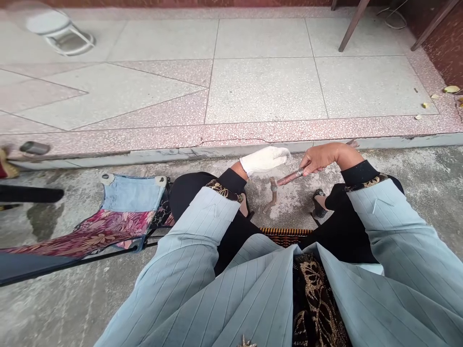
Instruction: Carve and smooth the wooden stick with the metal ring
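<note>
A white knitted glove covers my left hand (265,161), which is held over the ground between my knees. Its fingers reach to the right, loosely bent, and nothing shows in them. My right hand (320,156) is bare and closed around the wooden handle of a hammer-like tool (291,177). That tool slants down to the left, with wire or a band wound around the handle near the grip. At its lower end is a rusty, bent metal head (274,185), below the gloved fingers. The handle's far end sticks out behind my right wrist.
A low step (162,156) with a terrazzo floor runs across in front. On it stand a white stool (70,38) and a metal can (34,147). A folding chair with patterned cloth (119,224) lies to my left. Wooden legs (352,26) stand at the back right.
</note>
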`<state>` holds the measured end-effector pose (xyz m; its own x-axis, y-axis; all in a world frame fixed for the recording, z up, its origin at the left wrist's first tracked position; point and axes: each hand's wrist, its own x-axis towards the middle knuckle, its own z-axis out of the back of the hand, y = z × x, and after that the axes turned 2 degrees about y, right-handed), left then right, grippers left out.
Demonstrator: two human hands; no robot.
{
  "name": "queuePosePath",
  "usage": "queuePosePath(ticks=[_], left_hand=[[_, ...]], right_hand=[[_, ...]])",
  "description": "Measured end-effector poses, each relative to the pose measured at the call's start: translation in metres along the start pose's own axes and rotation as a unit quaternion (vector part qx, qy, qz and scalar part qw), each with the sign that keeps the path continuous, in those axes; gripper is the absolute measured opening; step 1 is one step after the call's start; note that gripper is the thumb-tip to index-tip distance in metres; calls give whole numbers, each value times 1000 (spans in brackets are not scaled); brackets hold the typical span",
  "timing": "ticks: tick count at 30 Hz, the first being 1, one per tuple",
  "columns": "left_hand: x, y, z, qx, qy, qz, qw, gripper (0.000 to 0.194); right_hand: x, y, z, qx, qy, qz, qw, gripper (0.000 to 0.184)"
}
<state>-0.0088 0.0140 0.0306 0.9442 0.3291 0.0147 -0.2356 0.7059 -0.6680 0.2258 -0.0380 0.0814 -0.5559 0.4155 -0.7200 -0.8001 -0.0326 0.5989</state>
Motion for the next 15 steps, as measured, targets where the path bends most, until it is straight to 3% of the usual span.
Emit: queuePosePath(ticks=[3, 5, 7, 10, 15], left_hand=[[1, 1, -4, -92, -16, 11, 996, 41], [2, -1, -10, -170, -28, 39, 984, 41], [3, -6, -17, -232, -38, 67, 970, 41], [4, -17, -23, -253, -44, 84, 963, 36], [1, -35, -15, -196, -33, 65, 978, 34]], right_hand=[[-14, 0, 1, 105, -56, 110, 987, 39], [-21, -2, 3, 170, -159, 151, 961, 39], [-25, -5, 5, 237, -273, 170, 917, 39], [-23, -8, 7, 302, -389, 160, 856, 41], [-12, -13, 12, 275, -436, 92, 852, 34]])
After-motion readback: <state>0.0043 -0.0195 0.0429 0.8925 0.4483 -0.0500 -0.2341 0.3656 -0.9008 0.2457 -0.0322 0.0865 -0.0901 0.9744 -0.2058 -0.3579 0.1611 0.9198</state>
